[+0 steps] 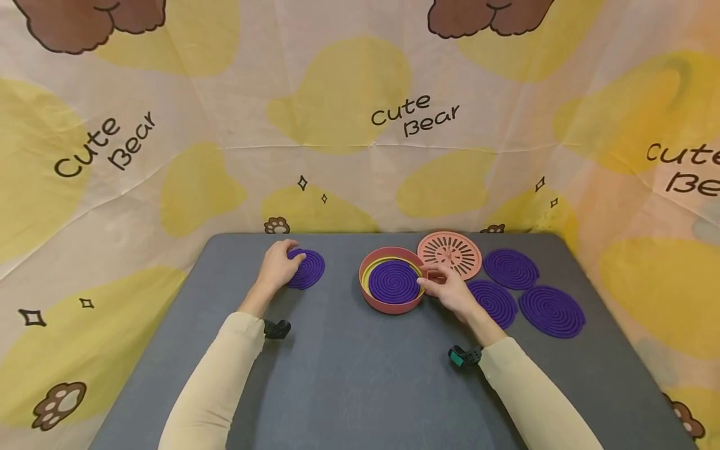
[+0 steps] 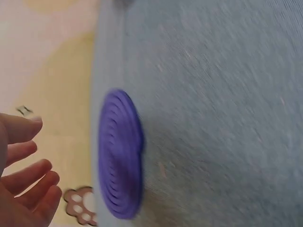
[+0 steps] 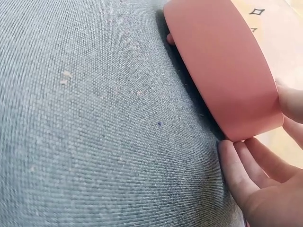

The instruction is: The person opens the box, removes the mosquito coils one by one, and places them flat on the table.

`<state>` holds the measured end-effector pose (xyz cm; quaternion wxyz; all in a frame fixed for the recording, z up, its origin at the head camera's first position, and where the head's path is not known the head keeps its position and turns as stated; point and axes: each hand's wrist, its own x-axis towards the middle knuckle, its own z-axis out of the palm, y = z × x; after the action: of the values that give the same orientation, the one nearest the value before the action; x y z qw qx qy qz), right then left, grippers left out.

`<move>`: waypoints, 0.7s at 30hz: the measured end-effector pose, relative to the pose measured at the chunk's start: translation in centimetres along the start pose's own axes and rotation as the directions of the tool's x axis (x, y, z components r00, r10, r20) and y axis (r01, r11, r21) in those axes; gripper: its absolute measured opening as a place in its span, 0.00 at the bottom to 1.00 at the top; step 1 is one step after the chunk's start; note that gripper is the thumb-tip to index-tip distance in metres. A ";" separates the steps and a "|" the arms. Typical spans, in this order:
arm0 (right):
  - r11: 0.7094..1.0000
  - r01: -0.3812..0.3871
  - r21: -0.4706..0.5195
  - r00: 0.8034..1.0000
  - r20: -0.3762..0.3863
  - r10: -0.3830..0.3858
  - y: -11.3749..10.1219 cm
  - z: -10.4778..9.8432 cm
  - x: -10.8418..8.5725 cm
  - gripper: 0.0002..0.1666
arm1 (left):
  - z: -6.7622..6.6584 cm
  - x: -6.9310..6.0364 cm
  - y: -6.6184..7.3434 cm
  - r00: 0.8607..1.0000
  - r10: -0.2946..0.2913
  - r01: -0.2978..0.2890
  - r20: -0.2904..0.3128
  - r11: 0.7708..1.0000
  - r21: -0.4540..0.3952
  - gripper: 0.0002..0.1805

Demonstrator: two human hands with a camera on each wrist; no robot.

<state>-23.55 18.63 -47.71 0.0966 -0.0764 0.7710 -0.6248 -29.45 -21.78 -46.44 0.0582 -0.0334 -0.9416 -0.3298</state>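
A purple mosquito coil lies flat on the left part of the table. My left hand is over its left side in the head view; the left wrist view shows the fingers loosely bent and apart from the coil. Near the table's middle stands a round pink mosquito coil box, with another purple coil inside a yellow inner ring. My right hand grips the box's right side, thumb at the rim and fingertips against the outer wall.
Behind the right hand lies a pink slotted lid. To the right, more purple coils lie flat on the grey table, one partly hidden by the right hand. A printed cloth hangs at the table's back edge.
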 end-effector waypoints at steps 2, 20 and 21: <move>1.000 -0.007 -0.009 1.000 -0.005 0.007 -0.1 0.1 0.0 0.27 | -0.1 -0.1 0.8 1.000 0.018 -0.018 0.004 1.000 -0.015 0.24; 1.000 0.002 -0.024 1.000 -0.008 -0.002 -0.4 0.2 -0.1 0.27 | 1.1 -1.0 8.3 0.978 0.209 -0.208 -0.012 0.961 -0.181 0.19; 1.000 0.003 -0.029 1.000 -0.009 -0.003 -0.5 0.2 -0.2 0.27 | 1.3 -1.1 8.7 0.976 0.216 -0.214 -0.006 0.959 -0.184 0.19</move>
<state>-23.36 18.39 -47.23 0.0909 -0.0761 0.7802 -0.6142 -27.61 -14.16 -42.21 0.0839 -0.1430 -0.8983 -0.4069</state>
